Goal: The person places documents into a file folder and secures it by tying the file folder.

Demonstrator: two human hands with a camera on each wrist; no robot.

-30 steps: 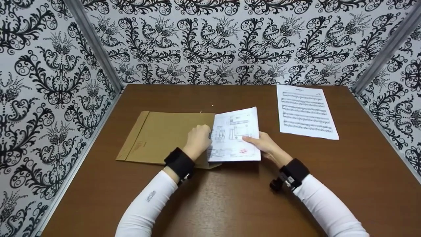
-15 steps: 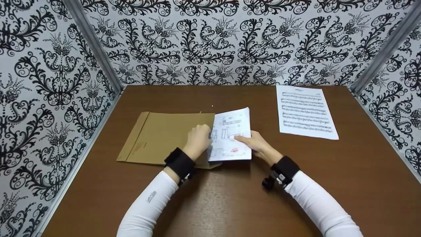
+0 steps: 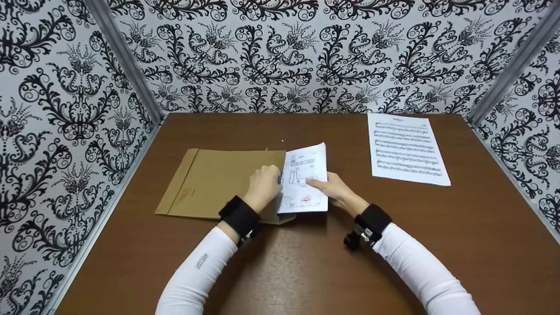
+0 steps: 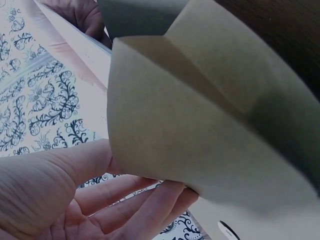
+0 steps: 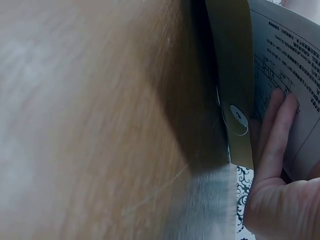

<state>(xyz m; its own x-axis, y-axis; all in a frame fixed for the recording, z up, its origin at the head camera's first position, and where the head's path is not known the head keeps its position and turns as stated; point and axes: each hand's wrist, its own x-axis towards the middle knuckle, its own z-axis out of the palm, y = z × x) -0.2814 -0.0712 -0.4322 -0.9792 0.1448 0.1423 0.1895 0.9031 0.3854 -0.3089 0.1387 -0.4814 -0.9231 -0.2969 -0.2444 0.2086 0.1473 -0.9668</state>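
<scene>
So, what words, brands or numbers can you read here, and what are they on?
"Let'sSlim", as best I can tell: left sleeve.
Envelope: red print, too small to read.
Papers: print and red mark, too small or blurred.
Music sheet: title, too small.

On my head feed, the surface (image 3: 288,271) shows brown wood grain and a glossy sheen toward the near side. Item one: a brown envelope (image 3: 214,177), lying left of centre; I cannot confirm whether its right end contacts the surface. Item two: a white sheet (image 3: 407,148) printed with music staves, lying at the far right, slightly rotated. Item three: a tiny white speck (image 3: 282,141), just beyond the envelope's right end.
</scene>
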